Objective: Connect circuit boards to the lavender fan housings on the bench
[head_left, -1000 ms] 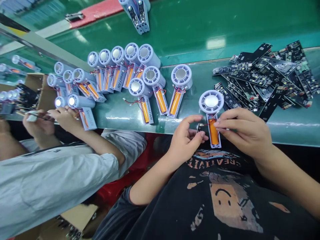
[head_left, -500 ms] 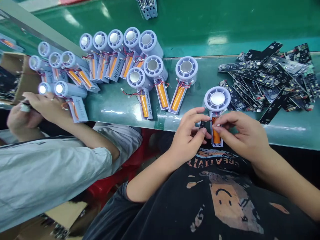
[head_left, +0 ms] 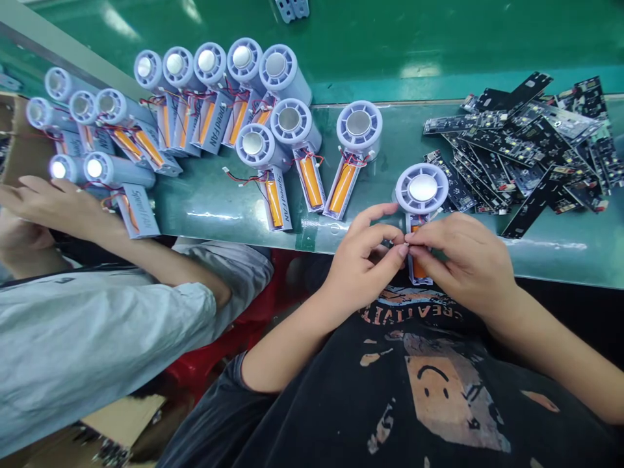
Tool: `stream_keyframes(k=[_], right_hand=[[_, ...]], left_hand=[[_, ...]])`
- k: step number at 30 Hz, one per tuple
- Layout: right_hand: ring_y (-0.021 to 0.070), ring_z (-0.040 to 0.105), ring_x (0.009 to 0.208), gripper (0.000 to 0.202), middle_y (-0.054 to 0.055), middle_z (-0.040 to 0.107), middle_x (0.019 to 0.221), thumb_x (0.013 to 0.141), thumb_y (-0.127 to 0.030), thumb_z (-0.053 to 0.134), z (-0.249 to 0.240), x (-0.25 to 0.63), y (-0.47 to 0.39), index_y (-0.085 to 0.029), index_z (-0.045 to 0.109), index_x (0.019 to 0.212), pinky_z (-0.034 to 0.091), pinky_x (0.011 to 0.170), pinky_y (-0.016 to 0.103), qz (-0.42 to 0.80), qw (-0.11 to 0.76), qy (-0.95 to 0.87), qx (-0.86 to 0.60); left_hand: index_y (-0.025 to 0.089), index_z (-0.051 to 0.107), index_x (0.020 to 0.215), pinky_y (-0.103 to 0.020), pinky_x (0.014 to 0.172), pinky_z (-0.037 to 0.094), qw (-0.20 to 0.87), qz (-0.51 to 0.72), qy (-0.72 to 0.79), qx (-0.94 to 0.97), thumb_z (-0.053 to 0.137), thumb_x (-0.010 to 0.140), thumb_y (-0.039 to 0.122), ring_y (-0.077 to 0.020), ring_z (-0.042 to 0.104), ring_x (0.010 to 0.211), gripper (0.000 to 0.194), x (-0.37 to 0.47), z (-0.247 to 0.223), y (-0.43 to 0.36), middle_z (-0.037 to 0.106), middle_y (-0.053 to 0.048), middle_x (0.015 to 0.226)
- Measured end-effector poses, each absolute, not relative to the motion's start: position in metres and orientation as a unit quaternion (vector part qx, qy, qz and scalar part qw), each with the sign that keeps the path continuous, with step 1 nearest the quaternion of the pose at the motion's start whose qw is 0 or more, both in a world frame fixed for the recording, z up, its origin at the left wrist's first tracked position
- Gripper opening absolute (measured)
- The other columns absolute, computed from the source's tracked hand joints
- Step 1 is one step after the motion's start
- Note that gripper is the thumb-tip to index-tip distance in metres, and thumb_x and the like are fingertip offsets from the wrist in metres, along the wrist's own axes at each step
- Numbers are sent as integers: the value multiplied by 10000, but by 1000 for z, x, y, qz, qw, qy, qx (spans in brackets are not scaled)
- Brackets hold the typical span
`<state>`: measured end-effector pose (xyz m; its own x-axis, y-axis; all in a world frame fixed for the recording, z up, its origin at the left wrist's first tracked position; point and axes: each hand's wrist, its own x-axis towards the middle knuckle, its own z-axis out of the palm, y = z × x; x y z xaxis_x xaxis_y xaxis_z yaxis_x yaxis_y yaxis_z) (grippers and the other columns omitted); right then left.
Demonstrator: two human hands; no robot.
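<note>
**A:** What do you see from the head camera?

**B:** A little white fan (head_left: 421,195) lies at the near edge of the green table (head_left: 560,250). Its round head points away and its open handle, with an orange battery (head_left: 418,268) inside, points at the person.

**A:** What are the hands doing?

**B:** The left hand (head_left: 363,260) and the right hand (head_left: 463,260) meet over the handle. Their fingertips are pressed together, pinching something tiny there. I cannot tell what it is.

**A:** What else is there?

**B:** A pile of black circuit boards (head_left: 526,149) lies to the right. More open fans (head_left: 273,130) lie to the left. Another person's hand (head_left: 58,205) rests farther left, fingers loosely spread.
</note>
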<state>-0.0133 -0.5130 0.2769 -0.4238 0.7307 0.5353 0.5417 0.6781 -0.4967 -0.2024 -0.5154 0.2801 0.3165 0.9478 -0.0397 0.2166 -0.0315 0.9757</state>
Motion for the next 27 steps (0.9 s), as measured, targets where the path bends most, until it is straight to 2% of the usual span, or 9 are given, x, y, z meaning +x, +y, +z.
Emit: stream_keyframes(k=[5,7,11,13,16,19,21,23,27], right_hand=[[233,649,948,307,76,665,1123,875,-168,712,276,-10,-515,-278,648,1155,527,747,392,87,422,-797,-424],[218,620,884,307,64,635,1063,859,-168,730,277,-7,-517,-285,646,1130,497,699,380,63,441,-791,-420],[181,597,687,119,-10,643,771,927,-203,675,278,-1,-520,-287,682,1010,451,651,374,104,452,-799,-384],[203,645,760,192,6,704,854,950,-190,633,279,0,-521,-303,692,1094,477,706,395,101,462,-781,-408],[218,667,871,355,24,731,976,918,-124,655,279,0,-521,-311,664,1220,496,794,411,48,474,-772,-421],[225,640,825,259,10,718,883,900,-241,734,277,-4,-522,-306,689,1147,480,798,423,39,441,-797,-411],[248,637,864,218,15,728,922,899,-319,747,275,-8,-524,-312,693,1111,460,828,444,28,406,-803,-435],[264,635,912,183,9,738,969,911,-310,731,274,-13,-526,-322,686,1088,437,858,454,8,383,-800,-462],[255,630,908,113,-16,738,927,928,-256,704,275,-17,-526,-321,679,1017,401,830,436,-14,377,-798,-470]], left_hand=[[177,631,881,-171,462,576,546,357,474,591,616,957,283,-51,679,621,131,-203,278,-515,521,-103,1489],[176,621,879,-170,466,579,556,358,475,580,615,960,296,-49,682,617,145,-203,277,-515,509,-106,1501],[173,609,876,-155,454,564,561,359,475,575,611,959,296,-42,684,604,148,-202,278,-515,507,-110,1496],[171,603,874,-150,449,559,560,356,478,575,609,960,305,-37,679,603,160,-202,278,-515,505,-112,1498],[167,601,875,-151,453,562,560,352,479,576,605,963,321,-34,676,608,177,-201,278,-515,504,-116,1496],[174,612,876,-163,449,568,550,358,476,585,611,964,335,-36,664,598,184,-201,277,-515,526,-107,1476],[183,622,877,-173,444,570,540,360,476,594,616,967,334,-38,652,591,176,-200,276,-516,547,-95,1460],[188,627,880,-185,442,573,536,361,475,597,615,970,334,-46,656,594,171,-200,276,-516,555,-91,1454],[195,629,927,-208,495,603,547,367,463,593,599,980,374,-66,690,633,189,-201,275,-517,533,-101,1478]])
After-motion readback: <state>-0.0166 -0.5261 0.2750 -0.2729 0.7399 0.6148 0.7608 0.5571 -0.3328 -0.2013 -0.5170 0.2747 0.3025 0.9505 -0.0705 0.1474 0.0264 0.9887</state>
